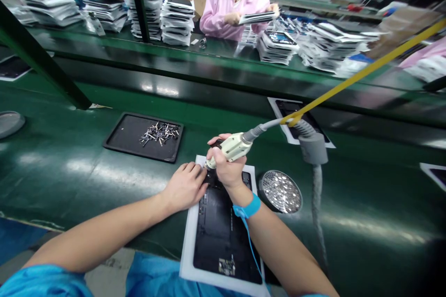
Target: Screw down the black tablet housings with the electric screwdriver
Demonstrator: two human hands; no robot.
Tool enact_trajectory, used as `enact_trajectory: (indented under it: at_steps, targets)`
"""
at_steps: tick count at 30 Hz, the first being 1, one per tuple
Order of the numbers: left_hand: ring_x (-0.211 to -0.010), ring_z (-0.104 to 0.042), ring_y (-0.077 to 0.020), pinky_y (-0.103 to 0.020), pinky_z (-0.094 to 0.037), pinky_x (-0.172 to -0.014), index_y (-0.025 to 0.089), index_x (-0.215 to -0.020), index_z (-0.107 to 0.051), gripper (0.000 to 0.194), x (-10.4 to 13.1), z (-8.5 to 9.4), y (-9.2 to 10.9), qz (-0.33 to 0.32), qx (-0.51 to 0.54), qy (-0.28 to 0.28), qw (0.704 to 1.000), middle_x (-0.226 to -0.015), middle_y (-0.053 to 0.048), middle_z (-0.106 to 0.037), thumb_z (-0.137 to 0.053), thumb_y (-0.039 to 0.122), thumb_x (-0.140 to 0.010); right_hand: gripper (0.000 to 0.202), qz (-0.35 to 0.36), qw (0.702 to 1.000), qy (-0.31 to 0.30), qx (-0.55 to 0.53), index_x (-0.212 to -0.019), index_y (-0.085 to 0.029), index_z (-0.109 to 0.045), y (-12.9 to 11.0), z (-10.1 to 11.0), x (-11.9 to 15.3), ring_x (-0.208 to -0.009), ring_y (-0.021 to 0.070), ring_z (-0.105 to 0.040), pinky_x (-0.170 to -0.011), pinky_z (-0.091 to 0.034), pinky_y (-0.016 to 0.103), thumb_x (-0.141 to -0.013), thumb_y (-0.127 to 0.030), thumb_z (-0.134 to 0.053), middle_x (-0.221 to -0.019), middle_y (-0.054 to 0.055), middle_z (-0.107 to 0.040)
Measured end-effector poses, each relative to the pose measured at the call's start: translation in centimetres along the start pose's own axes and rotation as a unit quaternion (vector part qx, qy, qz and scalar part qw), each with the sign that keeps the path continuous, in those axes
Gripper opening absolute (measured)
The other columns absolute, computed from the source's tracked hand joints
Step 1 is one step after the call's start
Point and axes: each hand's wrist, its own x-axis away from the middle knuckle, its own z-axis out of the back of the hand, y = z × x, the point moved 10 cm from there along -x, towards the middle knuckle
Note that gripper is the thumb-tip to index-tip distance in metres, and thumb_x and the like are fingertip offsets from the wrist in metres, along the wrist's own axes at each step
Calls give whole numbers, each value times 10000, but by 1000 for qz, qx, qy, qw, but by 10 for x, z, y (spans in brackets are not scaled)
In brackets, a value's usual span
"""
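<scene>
My right hand is wrapped round a pale electric screwdriver, its tip pointing down at the upper left of an opened black tablet. Fingers hide the exact spot under the tip. The tablet lies on a white sheet at the table's front edge, a small circuit board showing at its near end. My left hand lies over the tablet's upper left edge, thumb apart from the fingers, fingertips close to the screwdriver tip. A blue wrist strap with a cord circles my right wrist.
A black tray with small metal-ended parts lies left. Right of the tablet sits a round dish of shiny bits. The screwdriver cable hangs from a yellow band. A green post slants at left. Co-workers handle stacked panels across the bench.
</scene>
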Motion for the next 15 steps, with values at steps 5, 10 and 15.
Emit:
enact_trajectory:
  at_steps: [5, 10, 15]
  targets:
    - [-1038, -592, -314, -463, -499, -900, 124, -1230, -611, 330, -1, -1, 0, -1, 4, -3, 1000, -1055, -145, -635, -483, 334, -1011, 262, 6, 1000, -4, -8, -1078, -250, -550, -2, 2, -1, -510, 91, -621, -494, -548, 236, -861, -234, -695, -905, -18, -688]
    - [-1059, -596, -303, -447, -507, -923, 160, -1218, -602, 298, -1, 2, -8, 10, 48, 7, 999, -1074, -132, -637, -525, 334, -988, 261, 13, 1000, 4, -6, -1086, -247, -537, -6, 5, -1, -505, 90, -612, -491, -544, 239, -875, -261, -690, -907, -11, -687]
    - [-1030, -596, -294, -432, -523, -900, 163, -1107, -609, 218, -1, 4, -19, 44, 80, 17, 996, -1051, -124, -634, -545, 324, -975, 256, 14, 1000, -12, -17, -1097, -243, -543, -7, 2, 2, -521, 87, -622, -489, -550, 230, -888, -259, -690, -924, -5, -678]
